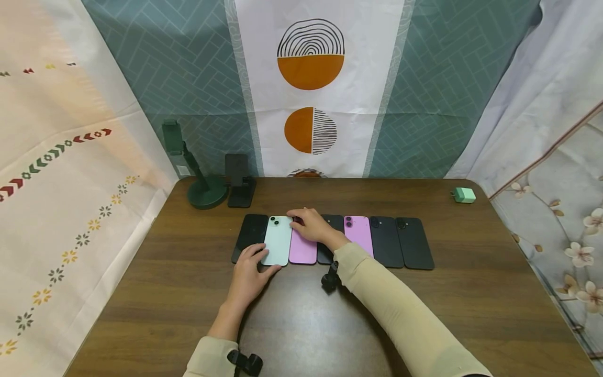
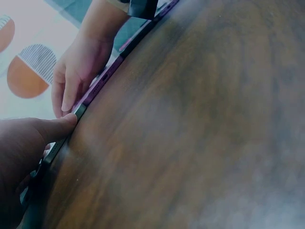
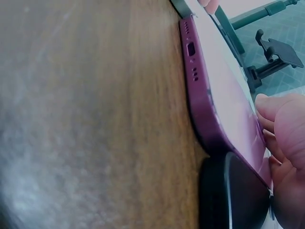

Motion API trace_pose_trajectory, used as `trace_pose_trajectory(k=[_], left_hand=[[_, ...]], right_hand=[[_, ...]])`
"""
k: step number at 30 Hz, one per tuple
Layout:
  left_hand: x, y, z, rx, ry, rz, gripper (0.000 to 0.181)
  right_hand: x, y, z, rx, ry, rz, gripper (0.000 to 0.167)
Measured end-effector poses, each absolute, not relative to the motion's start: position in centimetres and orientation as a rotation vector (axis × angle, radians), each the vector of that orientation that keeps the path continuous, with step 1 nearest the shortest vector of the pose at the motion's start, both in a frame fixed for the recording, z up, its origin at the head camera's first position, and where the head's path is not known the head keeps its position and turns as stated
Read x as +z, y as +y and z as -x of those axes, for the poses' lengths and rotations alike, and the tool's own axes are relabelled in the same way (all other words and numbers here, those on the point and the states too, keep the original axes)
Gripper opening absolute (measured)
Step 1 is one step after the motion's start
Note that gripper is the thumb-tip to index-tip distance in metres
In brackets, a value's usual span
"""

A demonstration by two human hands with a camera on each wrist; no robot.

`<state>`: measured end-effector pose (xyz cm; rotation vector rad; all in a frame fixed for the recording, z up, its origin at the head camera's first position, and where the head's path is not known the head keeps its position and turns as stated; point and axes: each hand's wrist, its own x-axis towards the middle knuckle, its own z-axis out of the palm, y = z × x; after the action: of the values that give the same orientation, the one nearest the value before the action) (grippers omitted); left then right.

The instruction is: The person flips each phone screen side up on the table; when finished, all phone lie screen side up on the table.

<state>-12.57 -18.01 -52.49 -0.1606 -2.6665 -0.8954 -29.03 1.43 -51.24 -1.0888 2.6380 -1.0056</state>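
Several phones lie side by side in a row on the wooden table [image 1: 198, 293]. My left hand [image 1: 248, 275] touches the mint phone [image 1: 279, 241] at its near left part, with the thumb at the bottom edge. In the left wrist view the thumb [image 2: 62, 126] lies along that edge. Over the far end of the neighbouring pink phone [image 1: 303, 248] is my right hand [image 1: 311, 225], its fingertips by the top edges of the mint and pink phones. A black phone [image 1: 252, 230] lies at the row's left end, and another black phone [image 1: 325, 255] is partly under the right wrist.
Further right in the row are a second pink phone [image 1: 359, 233], a dark phone [image 1: 387, 243] and a black phone [image 1: 415, 245]. Behind stand a green phone stand [image 1: 207, 192] and a black stand [image 1: 241, 183]. A mint charger [image 1: 465, 195] sits at the far right.
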Motion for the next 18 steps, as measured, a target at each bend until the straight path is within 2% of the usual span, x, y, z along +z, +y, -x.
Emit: trace_pose_trajectory(k=[6,18], left_hand=[[-52.64,-17.98,12.7,-0.882,-2.645,0.164,0.053],[-52.78,-18.0,12.74,-0.871,-2.616,0.197,0.046]], right_hand=[[-51.16,1.18,28.87,-1.076,2.626,1.006,0.039],[-50.94,0.65,28.93,-1.254,2.605,0.868,0.027]])
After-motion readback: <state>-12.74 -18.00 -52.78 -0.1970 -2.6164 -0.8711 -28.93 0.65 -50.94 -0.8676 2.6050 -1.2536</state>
